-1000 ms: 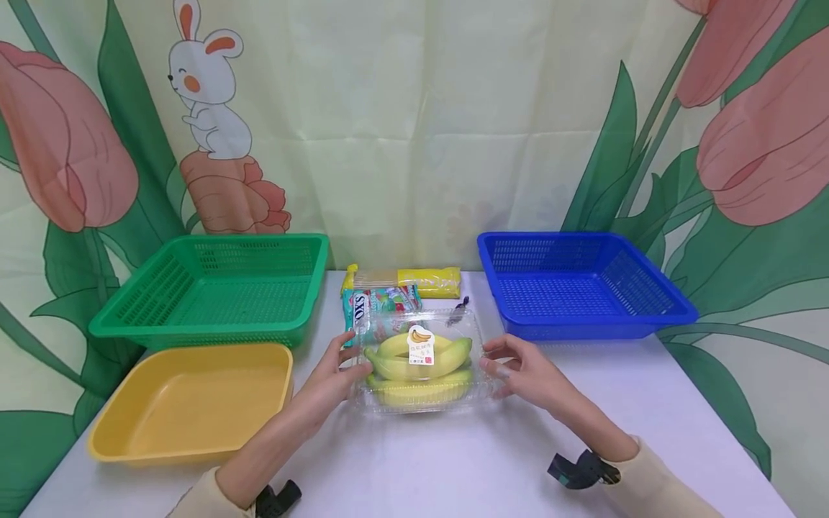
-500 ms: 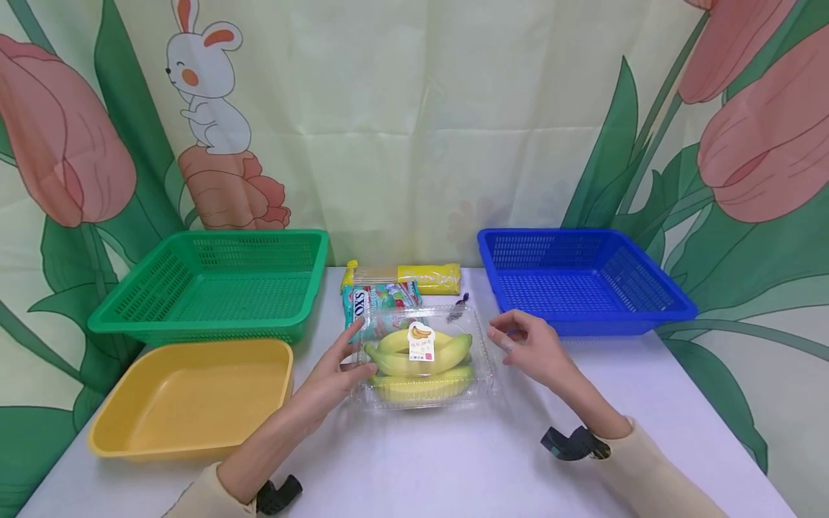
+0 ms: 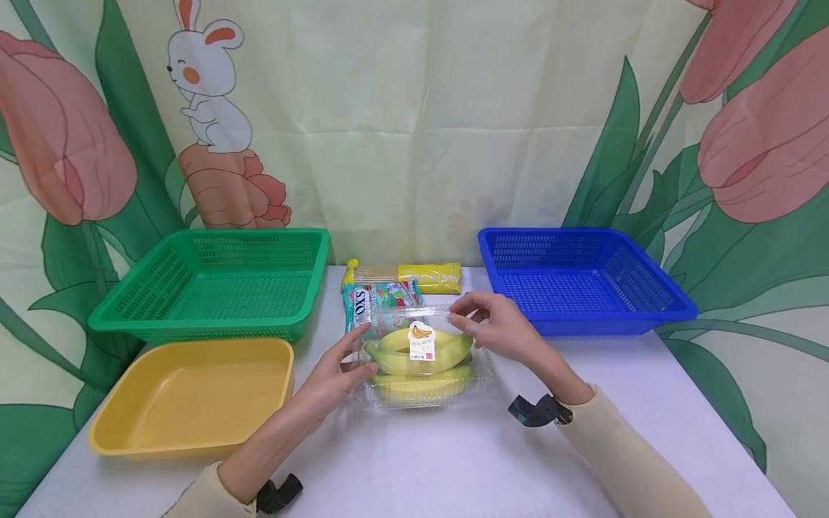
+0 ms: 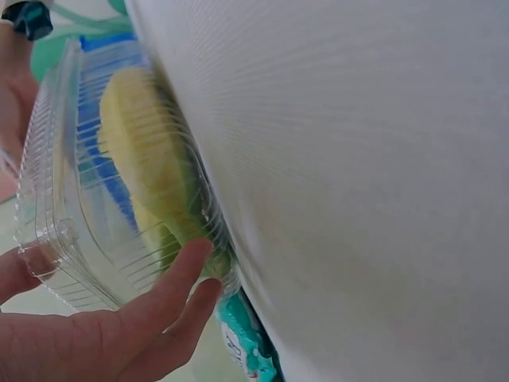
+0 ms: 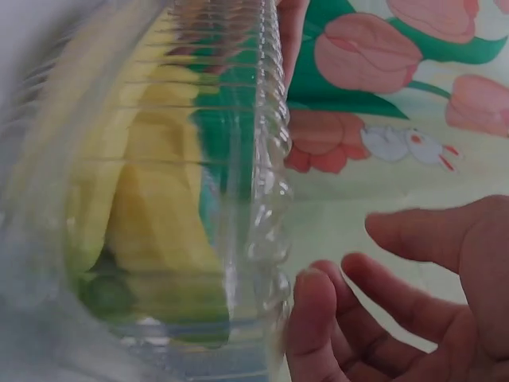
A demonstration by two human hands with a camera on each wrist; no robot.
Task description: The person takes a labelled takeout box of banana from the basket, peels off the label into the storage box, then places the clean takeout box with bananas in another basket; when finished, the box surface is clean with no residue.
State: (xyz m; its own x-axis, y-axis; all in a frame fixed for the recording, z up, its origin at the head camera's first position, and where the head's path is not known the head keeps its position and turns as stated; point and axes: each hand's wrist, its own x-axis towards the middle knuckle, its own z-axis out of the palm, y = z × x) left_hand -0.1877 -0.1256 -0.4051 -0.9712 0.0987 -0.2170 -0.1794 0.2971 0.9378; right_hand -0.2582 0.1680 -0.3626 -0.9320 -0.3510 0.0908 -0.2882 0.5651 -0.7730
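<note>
A clear plastic clamshell box [image 3: 388, 397] lies at the middle of the table. Inside are several yellow-green bananas [image 3: 421, 385], and a white banana label [image 3: 422, 344] sits on its lid. My left hand [image 3: 333, 370] holds the left end of the box, thumb and fingers spread apart on it. In the left wrist view, fingertips [image 4: 199, 255] touch the ribbed side wall. Above the lid's right back part is my right hand [image 3: 501, 327], fingers loosely bent. The right wrist view shows a gap between its thumb [image 5: 406, 235] and fingers, with nothing gripped.
Behind the box lie a teal snack bag [image 3: 395, 293] and a long yellow-and-clear packet [image 3: 430, 278]. A green basket [image 3: 214, 329] stands back left, with a yellow tray [image 3: 188, 450] in front of it. At the back right stands a blue basket [image 3: 602, 324].
My right hand has left the box's right side, risen, and moved left over the lid's back right part. The left hand stays at the box, which has hardly moved.
</note>
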